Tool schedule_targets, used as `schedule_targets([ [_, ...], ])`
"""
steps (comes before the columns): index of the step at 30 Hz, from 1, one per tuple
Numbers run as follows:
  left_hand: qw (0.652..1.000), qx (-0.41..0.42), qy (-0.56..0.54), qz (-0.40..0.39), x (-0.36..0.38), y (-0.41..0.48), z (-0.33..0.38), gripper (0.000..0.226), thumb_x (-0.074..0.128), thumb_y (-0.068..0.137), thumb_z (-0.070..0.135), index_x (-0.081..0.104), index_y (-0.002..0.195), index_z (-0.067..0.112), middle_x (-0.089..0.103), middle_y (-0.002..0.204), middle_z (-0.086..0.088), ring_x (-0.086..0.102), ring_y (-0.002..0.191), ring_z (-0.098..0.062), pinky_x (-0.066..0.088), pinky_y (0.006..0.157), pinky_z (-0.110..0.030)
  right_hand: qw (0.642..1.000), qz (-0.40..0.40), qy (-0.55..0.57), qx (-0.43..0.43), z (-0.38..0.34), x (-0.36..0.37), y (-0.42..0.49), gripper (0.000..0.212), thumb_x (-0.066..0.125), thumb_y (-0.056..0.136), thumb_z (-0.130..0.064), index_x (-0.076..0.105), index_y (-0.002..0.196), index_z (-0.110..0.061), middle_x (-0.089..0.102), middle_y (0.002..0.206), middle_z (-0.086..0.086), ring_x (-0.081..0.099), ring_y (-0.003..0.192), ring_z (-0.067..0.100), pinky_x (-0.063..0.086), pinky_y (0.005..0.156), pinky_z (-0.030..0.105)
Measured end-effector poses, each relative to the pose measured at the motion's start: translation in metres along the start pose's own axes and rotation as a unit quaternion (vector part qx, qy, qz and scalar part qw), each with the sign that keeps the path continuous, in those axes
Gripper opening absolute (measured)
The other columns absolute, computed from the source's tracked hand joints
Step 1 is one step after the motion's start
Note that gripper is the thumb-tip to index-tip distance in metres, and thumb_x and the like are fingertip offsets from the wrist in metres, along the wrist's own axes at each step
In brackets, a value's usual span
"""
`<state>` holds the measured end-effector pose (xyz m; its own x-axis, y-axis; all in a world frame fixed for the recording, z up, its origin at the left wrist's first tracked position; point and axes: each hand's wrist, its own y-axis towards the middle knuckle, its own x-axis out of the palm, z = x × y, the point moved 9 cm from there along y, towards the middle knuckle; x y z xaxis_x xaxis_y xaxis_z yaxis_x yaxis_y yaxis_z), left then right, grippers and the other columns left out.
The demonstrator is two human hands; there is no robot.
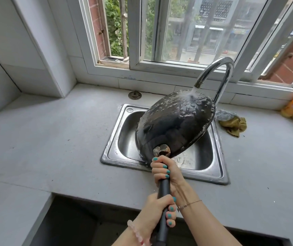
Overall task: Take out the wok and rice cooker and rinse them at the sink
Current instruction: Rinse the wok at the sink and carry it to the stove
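The table [53,139] held the sink [117,139], and over it the wok [176,121] was tilted underside-up beneath the tap [222,68], probably so the water ran off into the basin. The right grip [168,171] clasped the handle [164,189] near the bowl and the left grip [158,208] lower down, likely to steady the weight.

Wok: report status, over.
Left grip and right grip both on handle. Wok tilted over sink, faucet water hitting underside. Nothing in the way.
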<state>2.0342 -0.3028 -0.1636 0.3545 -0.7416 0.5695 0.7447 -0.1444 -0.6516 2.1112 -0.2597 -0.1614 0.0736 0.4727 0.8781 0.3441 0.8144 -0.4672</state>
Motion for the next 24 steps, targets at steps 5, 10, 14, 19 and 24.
schedule_targets([
  [5,0.998,0.034,0.047,0.007,-0.003,-0.002,0.012,0.019,0.044,0.089,-0.003,0.042,0.073,0.007,0.042,0.049,-0.002,0.039,0.035,-0.009,0.036,0.034,-0.017,1.0,0.009,-0.016,-0.006,-0.004,0.002,0.008,0.027,0.045,0.08,-0.005,0.028,0.068,-0.021,0.032,0.036,-0.005,0.031,0.024,0.004,0.021,0.027,0.01],
  [10,0.992,0.088,0.079,0.036,-0.008,0.008,0.03,0.02,0.045,0.087,-0.005,0.042,0.072,0.007,0.043,0.048,-0.004,0.039,0.034,-0.011,0.036,0.034,-0.018,0.999,-0.021,-0.027,-0.002,-0.012,0.012,0.022,0.02,0.048,0.081,-0.002,0.038,0.067,-0.012,0.035,0.038,-0.004,0.033,0.025,0.004,0.025,0.026,0.012],
  [14,0.982,0.136,0.105,0.08,-0.014,0.019,0.046,0.014,0.05,0.075,-0.004,0.043,0.068,0.006,0.043,0.048,-0.007,0.039,0.034,-0.015,0.036,0.035,-0.019,0.997,-0.078,-0.021,0.009,-0.02,0.025,0.035,0.031,0.07,0.065,0.01,0.045,0.064,-0.008,0.038,0.039,-0.002,0.027,0.029,0.004,0.026,0.027,0.012],
  [19,0.968,0.169,0.137,0.123,-0.02,0.034,0.061,0.013,0.052,0.061,0.006,0.042,0.069,0.006,0.044,0.044,-0.006,0.04,0.032,-0.017,0.036,0.033,-0.02,0.995,-0.097,-0.038,0.007,-0.034,0.027,0.049,0.033,0.074,0.063,0.005,0.045,0.063,-0.01,0.037,0.043,-0.002,0.024,0.033,0.003,0.028,0.03,0.013],
  [24,0.945,0.177,0.22,0.169,-0.032,0.045,0.065,0.011,0.052,0.075,-0.001,0.044,0.079,0.005,0.047,0.042,-0.003,0.043,0.033,-0.017,0.039,0.035,-0.022,0.984,0.033,-0.177,-0.02,-0.051,0.007,0.053,0.021,0.062,0.08,-0.011,0.048,0.064,-0.014,0.041,0.05,-0.004,0.038,0.038,0.005,0.038,0.038,0.013],
])
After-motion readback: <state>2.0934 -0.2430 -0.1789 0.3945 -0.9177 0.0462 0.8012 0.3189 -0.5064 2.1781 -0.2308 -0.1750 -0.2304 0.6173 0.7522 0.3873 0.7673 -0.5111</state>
